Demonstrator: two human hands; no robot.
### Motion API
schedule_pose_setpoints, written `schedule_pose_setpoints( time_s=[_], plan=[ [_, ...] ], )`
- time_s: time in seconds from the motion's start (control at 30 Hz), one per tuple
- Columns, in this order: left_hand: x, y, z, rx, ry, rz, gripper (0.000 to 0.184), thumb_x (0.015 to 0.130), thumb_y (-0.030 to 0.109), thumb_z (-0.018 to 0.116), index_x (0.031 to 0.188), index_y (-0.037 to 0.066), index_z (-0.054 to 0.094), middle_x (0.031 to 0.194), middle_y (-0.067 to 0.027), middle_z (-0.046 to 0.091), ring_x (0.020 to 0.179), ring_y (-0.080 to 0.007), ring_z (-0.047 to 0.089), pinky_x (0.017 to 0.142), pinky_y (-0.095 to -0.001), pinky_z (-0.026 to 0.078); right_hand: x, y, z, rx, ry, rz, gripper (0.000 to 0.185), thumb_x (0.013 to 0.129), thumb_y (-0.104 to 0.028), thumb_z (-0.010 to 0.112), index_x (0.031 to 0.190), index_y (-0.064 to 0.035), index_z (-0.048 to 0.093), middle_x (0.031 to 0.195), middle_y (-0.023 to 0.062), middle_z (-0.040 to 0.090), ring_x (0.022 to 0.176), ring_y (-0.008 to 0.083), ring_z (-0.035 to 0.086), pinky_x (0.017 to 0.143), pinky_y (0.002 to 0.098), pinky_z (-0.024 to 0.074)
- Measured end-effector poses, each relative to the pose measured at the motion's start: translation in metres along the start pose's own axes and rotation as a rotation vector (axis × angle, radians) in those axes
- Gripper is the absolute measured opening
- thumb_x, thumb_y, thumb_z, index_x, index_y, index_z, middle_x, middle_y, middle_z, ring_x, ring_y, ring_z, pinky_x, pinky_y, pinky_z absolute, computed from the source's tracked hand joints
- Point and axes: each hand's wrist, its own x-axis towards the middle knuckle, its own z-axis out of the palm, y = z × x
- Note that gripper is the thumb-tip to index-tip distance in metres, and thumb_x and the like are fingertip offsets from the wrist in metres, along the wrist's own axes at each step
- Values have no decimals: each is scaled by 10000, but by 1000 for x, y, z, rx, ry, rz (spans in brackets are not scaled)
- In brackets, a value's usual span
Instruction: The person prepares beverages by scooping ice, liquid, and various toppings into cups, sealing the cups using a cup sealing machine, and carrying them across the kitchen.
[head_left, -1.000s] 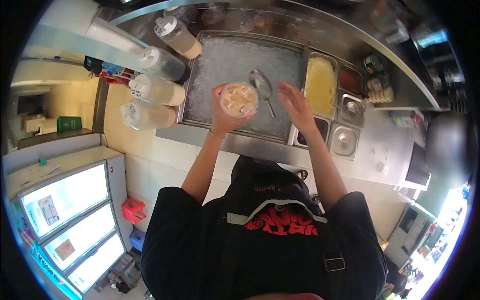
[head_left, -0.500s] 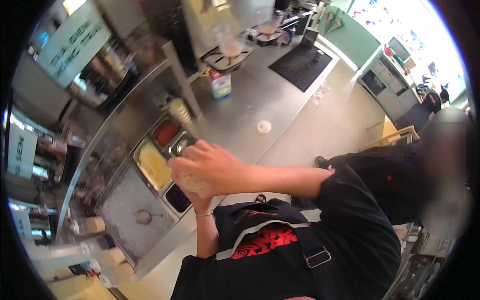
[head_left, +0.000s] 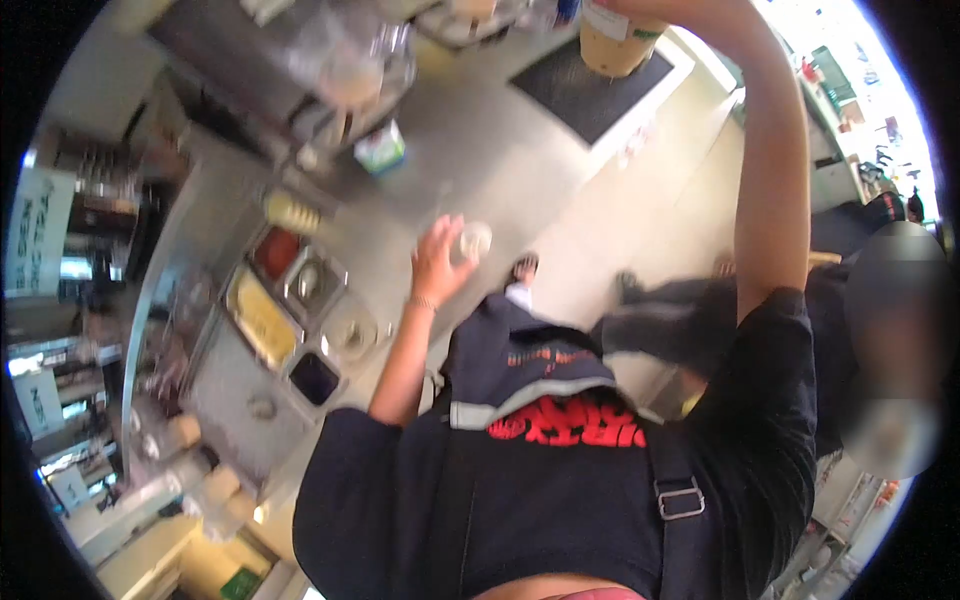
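Note:
My right hand point(head_left: 690, 12) is raised at the top right, its fingers around a plastic cup point(head_left: 618, 50) of beige drink with a white label. The top of that cup is cut off by the frame edge. Over the steel counter, my left hand point(head_left: 437, 262), with a bracelet at the wrist, has its thumb and fingers around a small clear cup point(head_left: 476, 241). What is inside it is too blurred to tell. A round clear container point(head_left: 352, 328) stands left of my left forearm, beside the topping pans.
Pans with yellow point(head_left: 262, 318), red point(head_left: 276, 252) and dark point(head_left: 313, 379) contents line the counter, beside a wide metal tray point(head_left: 215, 375). Behind are a small carton point(head_left: 380, 150) and a black mat point(head_left: 590, 95). Another person point(head_left: 680, 330) stands close on my right.
My hands were together over the pans and are now apart. The right has risen to the upper right with the drink cup; the left has moved onto the small cup on the counter.

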Motion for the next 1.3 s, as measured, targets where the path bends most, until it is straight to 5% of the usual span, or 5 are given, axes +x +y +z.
schedule_pose_setpoints(
  time_s=[0.07, 0.3, 0.6, 1.03, 1.3],
  plan=[
    [15, 10, 25, 171, -107, -2, 713, 744, 348, 826, 1405, 281, 569, 1501, -99, 472, 1346, -298, 484, 1042, -531, 415, 67, 75, -21, -68, 101, -316, 799, 719, -281, 866, 1400, -79, 500, 1156, 178, 669, 988, 273, 674, 835, 405, 558],
    [27, -3, 68, 177, -217, -218, 722, 720, 256, 858, 1385, 284, 578, 1323, -19, 563, 1220, -254, 568, 976, -503, 440, 238, 164, -40, -189, 189, -48, 782, 664, -352, 873, 1304, -98, 503, 884, 153, 696, 868, 291, 688, 785, 413, 557],
    [34, -6, 71, 123, -183, -433, 931, 662, 380, 893, 1478, 190, 486, 1343, -60, 584, 1242, -262, 573, 990, -507, 421, 352, 274, 15, -257, 389, -113, 660, 732, -312, 772, 1291, -82, 507, 1006, 232, 725, 942, 394, 713, 798, 472, 565],
    [47, -9, 67, 78, -223, -312, 994, 706, 374, 848, 1550, 178, 361, 1308, -98, 603, 1217, -292, 580, 981, -511, 426, 287, 306, 70, -443, 197, 224, 1077, 658, -859, 693, 1498, -234, 442, 1288, 239, 634, 1361, 374, 490, 1121, 521, 338],
    [76, -6, 72, 22, -396, -98, 1041, 661, 381, 862, 1540, 153, 353, 1139, -84, 637, 1133, -294, 612, 951, -539, 446, 88, 236, 77, 375, 989, 52, 360, 862, -218, 781, 1141, -44, 633, 1066, 140, 667, 961, 261, 628, 844, 376, 508]
  ],
)
